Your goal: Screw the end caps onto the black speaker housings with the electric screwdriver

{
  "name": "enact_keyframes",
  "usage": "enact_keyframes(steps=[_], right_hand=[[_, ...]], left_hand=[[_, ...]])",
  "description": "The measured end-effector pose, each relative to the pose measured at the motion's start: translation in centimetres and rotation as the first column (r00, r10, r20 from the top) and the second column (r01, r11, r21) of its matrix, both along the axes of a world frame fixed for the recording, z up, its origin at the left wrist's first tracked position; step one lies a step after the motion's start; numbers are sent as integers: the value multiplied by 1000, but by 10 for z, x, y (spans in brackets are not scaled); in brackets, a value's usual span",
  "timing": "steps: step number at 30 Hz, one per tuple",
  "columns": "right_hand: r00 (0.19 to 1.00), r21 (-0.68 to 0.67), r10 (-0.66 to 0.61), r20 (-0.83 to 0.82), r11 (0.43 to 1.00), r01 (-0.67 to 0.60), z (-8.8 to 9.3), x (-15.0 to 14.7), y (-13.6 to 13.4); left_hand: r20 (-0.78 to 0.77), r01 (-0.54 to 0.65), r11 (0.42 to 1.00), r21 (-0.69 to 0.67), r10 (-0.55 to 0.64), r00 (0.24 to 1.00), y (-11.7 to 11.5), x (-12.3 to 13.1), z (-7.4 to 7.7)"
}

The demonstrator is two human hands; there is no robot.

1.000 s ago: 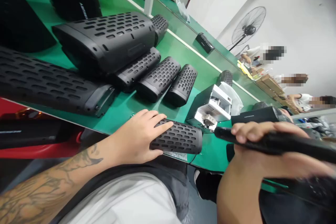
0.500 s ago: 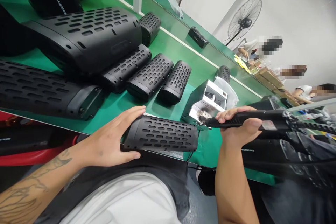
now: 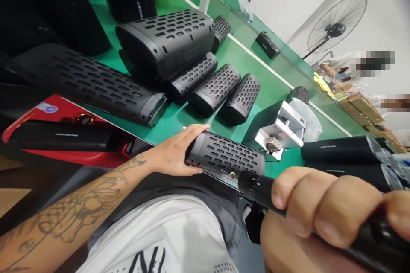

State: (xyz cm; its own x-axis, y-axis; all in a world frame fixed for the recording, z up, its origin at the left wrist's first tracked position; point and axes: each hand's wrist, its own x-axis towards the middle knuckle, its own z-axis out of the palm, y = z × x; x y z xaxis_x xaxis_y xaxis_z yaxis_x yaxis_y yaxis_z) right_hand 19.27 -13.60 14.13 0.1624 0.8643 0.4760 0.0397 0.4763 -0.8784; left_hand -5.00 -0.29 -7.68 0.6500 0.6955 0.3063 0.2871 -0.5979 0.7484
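A black slotted speaker housing (image 3: pixel 229 151) lies at the near edge of the green bench. My left hand (image 3: pixel 177 151) grips its left end, with the fingers over the far side and the thumb along the near side. My right hand (image 3: pixel 326 204) is wrapped round a black electric screwdriver (image 3: pixel 256 188), held low and close to the camera. A small screw (image 3: pixel 233 175) shows at the driver's tip, by the housing's near right edge. Whether the tip touches the housing I cannot tell. Behind it stands a boxy metal screw feeder (image 3: pixel 277 130).
Several similar black speakers (image 3: pixel 216 89) lie on the green bench (image 3: pixel 269 81) beyond and to the left. A red tray (image 3: pixel 112 158) with a black speaker sits at the left. More black units (image 3: pixel 336 149) stand at the right. People and a fan (image 3: pixel 336 30) are farther back.
My right hand has brought the screwdriver from the screw feeder down and towards me, to the housing's near right edge. My left hand stays on the housing's left end. The view has shifted left.
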Motion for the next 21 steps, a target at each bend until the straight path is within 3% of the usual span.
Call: enact_keyframes(steps=[3,5,12,18,21], right_hand=[[993,-13,-61,-100,998,60,-12,-38,12],[997,-24,11,-78,1000,-12,-20,-47,21],[971,-8,239,19,971,-239,-30,-45,48],[968,-17,252,13,968,-252,-32,-55,56],[959,-87,283,9,956,-281,-30,-54,59]], left_hand=[[79,1,999,49,-5,997,1,3,-4],[130,7,997,73,-17,991,2,5,-6],[188,18,998,55,-28,982,1,8,-5],[229,26,998,59,-39,973,2,8,-5],[220,28,997,67,-42,974,1,9,-7]])
